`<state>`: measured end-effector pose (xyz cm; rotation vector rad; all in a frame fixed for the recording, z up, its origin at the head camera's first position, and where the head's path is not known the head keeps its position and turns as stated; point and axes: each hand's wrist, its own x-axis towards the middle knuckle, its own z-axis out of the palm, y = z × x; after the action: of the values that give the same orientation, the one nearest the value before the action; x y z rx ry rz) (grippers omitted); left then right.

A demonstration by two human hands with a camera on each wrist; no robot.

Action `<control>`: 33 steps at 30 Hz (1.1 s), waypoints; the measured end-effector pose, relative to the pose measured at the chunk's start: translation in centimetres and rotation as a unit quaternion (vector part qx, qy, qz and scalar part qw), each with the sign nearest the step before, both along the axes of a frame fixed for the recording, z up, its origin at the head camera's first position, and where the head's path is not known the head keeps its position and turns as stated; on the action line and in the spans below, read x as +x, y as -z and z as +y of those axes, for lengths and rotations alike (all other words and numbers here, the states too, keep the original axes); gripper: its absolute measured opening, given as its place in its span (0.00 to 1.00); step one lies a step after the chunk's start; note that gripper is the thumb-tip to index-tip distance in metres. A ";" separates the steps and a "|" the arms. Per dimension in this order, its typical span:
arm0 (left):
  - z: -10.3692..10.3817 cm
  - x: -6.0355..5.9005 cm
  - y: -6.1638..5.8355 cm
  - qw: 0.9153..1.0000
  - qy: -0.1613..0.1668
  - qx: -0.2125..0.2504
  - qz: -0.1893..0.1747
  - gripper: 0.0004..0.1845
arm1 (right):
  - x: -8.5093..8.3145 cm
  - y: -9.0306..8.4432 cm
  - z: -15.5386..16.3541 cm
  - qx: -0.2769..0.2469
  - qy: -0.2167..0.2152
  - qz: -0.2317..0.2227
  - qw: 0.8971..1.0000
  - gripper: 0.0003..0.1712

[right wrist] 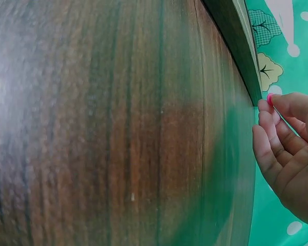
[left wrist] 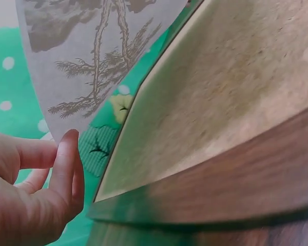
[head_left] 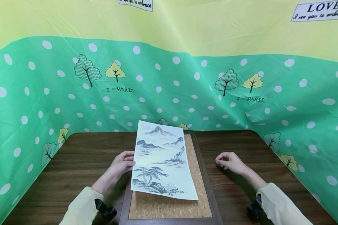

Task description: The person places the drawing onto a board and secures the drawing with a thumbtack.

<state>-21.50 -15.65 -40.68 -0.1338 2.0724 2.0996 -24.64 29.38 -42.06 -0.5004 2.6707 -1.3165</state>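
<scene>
An ink landscape painting on paper (head_left: 160, 159) lies slanted over a cork board (head_left: 169, 207) set in a dark wooden frame (head_left: 207, 178). My left hand (head_left: 123, 163) holds the sheet's left edge, which is raised off the cork. In the left wrist view the sheet (left wrist: 87, 61) stands above the cork (left wrist: 220, 102), with my fingers (left wrist: 66, 164) at its lower edge. My right hand (head_left: 231, 162) hovers over the table to the right of the frame. Its curled fingers (right wrist: 290, 148) pinch a small pink thing (right wrist: 270, 99), too small to name.
The board sits on a dark wooden table (head_left: 81, 156). A green and yellow dotted curtain (head_left: 169, 87) closes in the back and both sides. Bare tabletop (right wrist: 118, 128) lies beside the frame's edge (right wrist: 236, 41). Black wrist mounts (head_left: 107, 211) show near the front.
</scene>
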 end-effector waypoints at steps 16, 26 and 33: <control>2.9 -0.3 2.2 0.997 -0.010 -0.075 0.009 0.20 | -0.4 0.3 -0.8 0.006 -0.011 0.011 1.000 0.09; 3.7 -0.3 2.2 0.992 -0.004 -0.121 0.017 0.22 | -0.5 0.1 -1.4 -0.011 -0.018 0.011 1.000 0.10; 3.8 -0.2 1.9 0.987 0.012 -0.160 0.021 0.23 | -0.8 0.3 -1.5 -0.013 -0.027 0.012 0.999 0.10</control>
<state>-21.65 -11.88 -42.60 -0.1074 2.4090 1.7544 -25.40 27.84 -42.36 -0.5900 2.6433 -1.3398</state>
